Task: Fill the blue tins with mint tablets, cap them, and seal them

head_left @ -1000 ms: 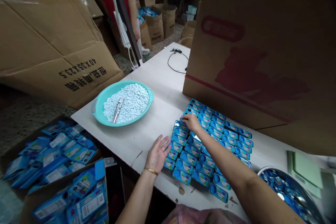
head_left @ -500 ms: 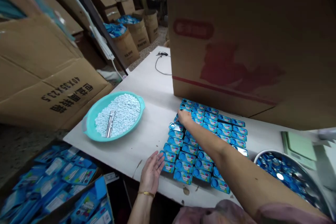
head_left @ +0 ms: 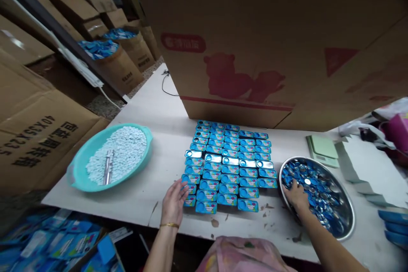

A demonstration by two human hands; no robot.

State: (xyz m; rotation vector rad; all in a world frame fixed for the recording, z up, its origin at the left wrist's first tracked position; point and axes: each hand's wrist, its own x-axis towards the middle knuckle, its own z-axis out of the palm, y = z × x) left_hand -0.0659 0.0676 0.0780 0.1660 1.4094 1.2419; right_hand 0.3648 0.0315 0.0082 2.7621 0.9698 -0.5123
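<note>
Rows of small blue tins with printed lids and a round recess at one end lie side by side on the white table. My left hand is at the near left corner of these rows, fingers stretched and slightly spread, fingertips at the edge of the tins. Inside a steel bowl to the right, my right hand reaches among small round blue and silver metal pieces. Its fingers are curled down at the bowl's left side; what they grip is partly hidden.
A turquoise basin holds pale blue pellets and a metal tube. Behind the tins stands a large cardboard box. A pale green scale is beyond the bowl. Blue packages fill cartons below the table's left edge.
My right hand has moved from the far left column of tins to the bowl on the right. My left hand stays open near the tins' front corner. The view has turned right.
</note>
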